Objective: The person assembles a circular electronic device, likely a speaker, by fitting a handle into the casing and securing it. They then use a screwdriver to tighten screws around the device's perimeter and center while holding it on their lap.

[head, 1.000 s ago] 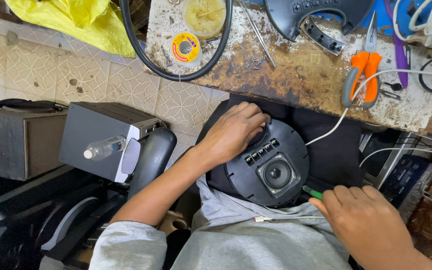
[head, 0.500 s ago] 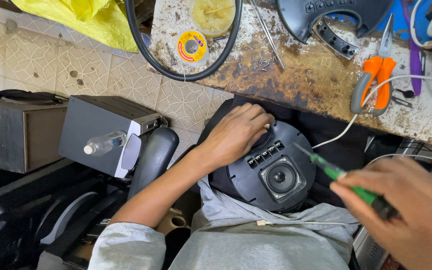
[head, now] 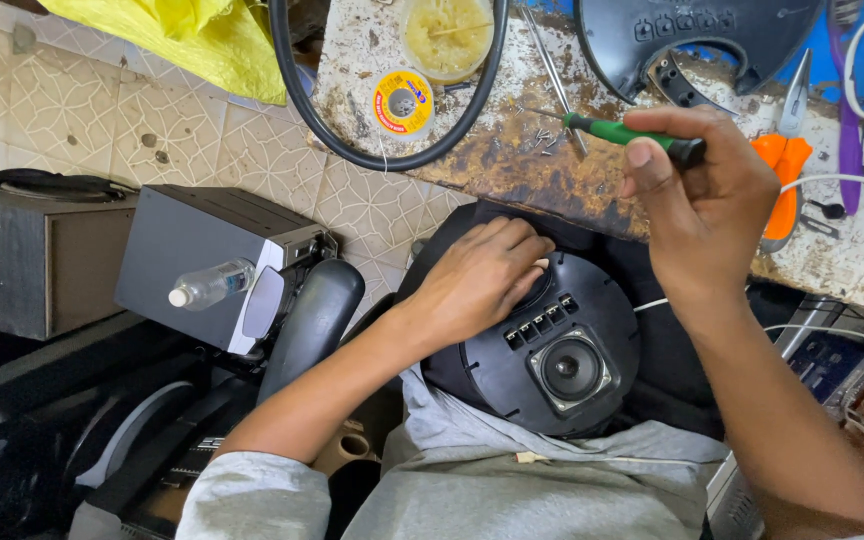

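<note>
Head view, looking down over the lap and the bench edge.

Left hand (head: 480, 283): lies palm down on the upper left rim of the round black speaker housing (head: 532, 345), fingers curled over the edge, pressing and steadying it rather than lifting it. The housing sits in the person's lap against the grey shirt, near the bench, with a small square-framed speaker cone (head: 569, 368) facing up and a row of small buttons just above it.

Right hand (head: 700, 195): raised over the far bench edge, fingers closed round the dark end of a green-handled screwdriver (head: 620, 132). The tool's long axis runs nearly level, left to right, shaft tip pointing left toward a small scatter of loose screws (head: 544, 136) on the stained worktop (head: 492, 165).

Key relation: the screws lie just left of the tip, on the bench; the housing lies below and to the near left of the right hand. The left hand is already on the housing; the right is apart from it.

Around: orange-handled scissors (head: 784, 185) right of the hand, solder reel (head: 402, 101) far left, grey box (head: 214, 265) with a plastic bottle (head: 210, 285).
</note>
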